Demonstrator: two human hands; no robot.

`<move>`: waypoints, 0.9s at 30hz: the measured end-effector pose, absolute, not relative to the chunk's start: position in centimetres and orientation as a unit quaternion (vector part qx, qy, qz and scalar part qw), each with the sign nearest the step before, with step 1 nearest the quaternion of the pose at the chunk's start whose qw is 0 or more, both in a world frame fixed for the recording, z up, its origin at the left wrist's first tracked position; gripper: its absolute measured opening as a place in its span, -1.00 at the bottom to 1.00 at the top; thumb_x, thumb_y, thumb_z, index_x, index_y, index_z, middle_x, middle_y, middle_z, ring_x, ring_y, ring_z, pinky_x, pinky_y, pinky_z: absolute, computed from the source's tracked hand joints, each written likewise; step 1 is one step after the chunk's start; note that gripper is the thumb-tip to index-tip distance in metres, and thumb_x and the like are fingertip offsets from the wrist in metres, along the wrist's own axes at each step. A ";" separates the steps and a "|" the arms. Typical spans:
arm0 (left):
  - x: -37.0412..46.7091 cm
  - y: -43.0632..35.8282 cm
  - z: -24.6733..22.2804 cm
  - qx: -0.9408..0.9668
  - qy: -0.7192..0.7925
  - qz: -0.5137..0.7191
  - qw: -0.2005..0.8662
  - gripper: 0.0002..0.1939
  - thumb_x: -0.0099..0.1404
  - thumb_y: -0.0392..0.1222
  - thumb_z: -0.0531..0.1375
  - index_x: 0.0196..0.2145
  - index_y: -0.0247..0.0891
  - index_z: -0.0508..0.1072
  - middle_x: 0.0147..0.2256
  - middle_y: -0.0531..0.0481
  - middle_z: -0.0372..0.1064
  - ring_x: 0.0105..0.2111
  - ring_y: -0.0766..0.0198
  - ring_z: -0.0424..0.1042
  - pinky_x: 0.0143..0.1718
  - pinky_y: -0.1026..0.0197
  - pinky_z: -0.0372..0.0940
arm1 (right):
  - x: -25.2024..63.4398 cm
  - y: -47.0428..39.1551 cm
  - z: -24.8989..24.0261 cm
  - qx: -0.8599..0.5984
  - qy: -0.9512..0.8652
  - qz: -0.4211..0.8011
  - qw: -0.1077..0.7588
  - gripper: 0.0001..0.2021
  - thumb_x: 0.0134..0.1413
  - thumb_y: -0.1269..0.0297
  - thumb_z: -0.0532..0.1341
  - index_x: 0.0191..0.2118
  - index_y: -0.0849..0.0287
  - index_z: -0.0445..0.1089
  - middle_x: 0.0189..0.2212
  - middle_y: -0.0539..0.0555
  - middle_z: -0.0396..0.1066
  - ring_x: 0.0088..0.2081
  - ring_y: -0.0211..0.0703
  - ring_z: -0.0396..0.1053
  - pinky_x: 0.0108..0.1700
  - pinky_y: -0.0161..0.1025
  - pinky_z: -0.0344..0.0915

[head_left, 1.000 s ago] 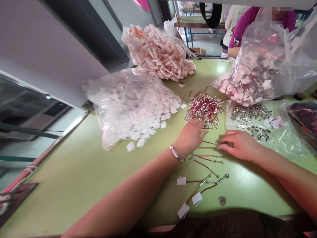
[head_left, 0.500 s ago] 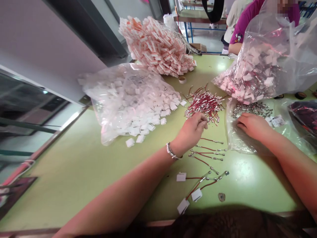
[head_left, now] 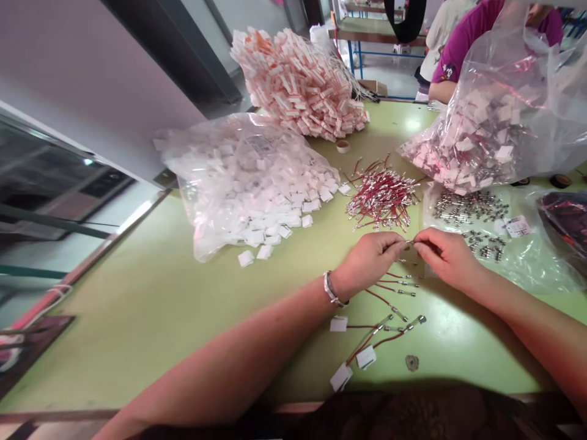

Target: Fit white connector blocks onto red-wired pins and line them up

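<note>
My left hand (head_left: 373,260) pinches a small metal-ended piece, mostly hidden by its fingers. Facing it, my right hand (head_left: 443,253) is pinched at the other side of the small metal bit between the fingertips; what exactly it holds is too small to name. Below the hands lie red wires with metal ends (head_left: 389,299) in loose rows. Nearer the front edge, red wires carry white connectors (head_left: 365,357). Behind my left hand is a pile of red wires (head_left: 383,195). Small metal parts (head_left: 486,244) lie on a clear plastic bag (head_left: 541,269) beside my right hand.
A plastic bag of white connectors (head_left: 257,183) lies at left, with a heap of orange-white pieces (head_left: 302,85) behind. Another filled bag (head_left: 481,134) stands back right. A tape roll (head_left: 343,146) sits between. A person in a purple sleeve (head_left: 463,43) is across the table.
My right hand has left the metal parts and moved left and down. My left hand has shifted right and down from the wire pile. Their fingertips now meet at a small metal bit.
</note>
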State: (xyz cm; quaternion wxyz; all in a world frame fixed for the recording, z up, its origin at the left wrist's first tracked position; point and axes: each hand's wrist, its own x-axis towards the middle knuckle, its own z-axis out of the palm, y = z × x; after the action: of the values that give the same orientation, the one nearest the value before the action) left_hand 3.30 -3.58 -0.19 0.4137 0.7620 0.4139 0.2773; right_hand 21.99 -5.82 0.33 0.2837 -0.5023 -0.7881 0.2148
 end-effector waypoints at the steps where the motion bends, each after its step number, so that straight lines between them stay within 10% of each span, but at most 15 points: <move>1: 3.3 -3.6 -0.2 0.766 0.411 0.276 0.409 -0.73 0.30 -0.19 0.03 -0.50 -0.29 0.39 -0.58 0.12 0.25 -0.54 0.41 0.22 -0.49 0.34 0.14 | 21.9 -5.9 0.2 -0.501 -0.783 0.227 0.290 -0.84 0.17 0.25 0.08 -0.32 0.16 0.36 -0.53 -0.03 0.36 -0.50 -0.31 0.24 -0.41 -0.31 0.14; 8: 2.1 -3.0 -0.6 0.881 0.304 0.248 0.266 -0.75 0.37 -0.20 0.01 -0.29 -0.26 0.49 -0.40 0.01 0.47 -0.40 0.35 0.39 -0.34 0.29 0.26 | 22.4 -5.4 1.2 -0.484 -0.701 0.462 0.248 -0.78 0.12 0.18 0.10 -0.48 0.15 0.31 -0.59 -0.07 0.33 -0.53 -0.32 0.24 -0.42 -0.31 0.16; 18: 2.2 -3.4 -0.7 0.960 0.236 0.148 0.016 -0.74 0.32 -0.33 -0.03 -0.32 -0.28 0.46 -0.48 0.01 0.39 -0.49 0.29 0.32 -0.51 0.26 0.16 | 21.7 -5.7 1.7 -0.525 -0.676 0.488 0.174 -0.75 0.06 0.23 0.14 -0.58 0.15 0.26 -0.67 -0.08 0.30 -0.61 -0.36 0.16 -0.49 -0.32 0.11; 22: 1.0 -2.4 0.4 0.945 0.246 0.213 0.041 -0.72 0.40 -0.12 -0.01 -0.11 -0.25 0.43 -0.24 -0.09 0.44 -0.21 0.19 0.38 -0.16 0.12 0.29 | 21.9 -5.6 1.4 -0.549 -0.700 0.404 0.211 -0.77 0.10 0.19 0.12 -0.50 0.14 0.33 -0.59 -0.01 0.39 -0.55 -0.29 0.27 -0.44 -0.29 0.17; 27: -2.0 -3.3 1.6 0.950 0.223 0.201 0.081 -0.17 0.21 0.23 0.15 0.29 -0.24 0.02 0.26 -0.28 0.00 0.27 -0.08 -0.05 0.26 -0.16 -0.10 | 23.0 -5.2 0.6 -0.559 -0.789 0.190 0.168 -0.81 0.14 0.24 0.10 -0.33 0.13 0.45 -0.44 0.06 0.49 -0.44 -0.19 0.35 -0.37 -0.24 0.21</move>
State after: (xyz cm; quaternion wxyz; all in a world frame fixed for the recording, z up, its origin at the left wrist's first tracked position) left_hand -2.04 -3.32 1.58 0.0807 0.9505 0.2226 0.2013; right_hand 23.05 -5.20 0.62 0.1681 -0.5594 -0.7892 0.1898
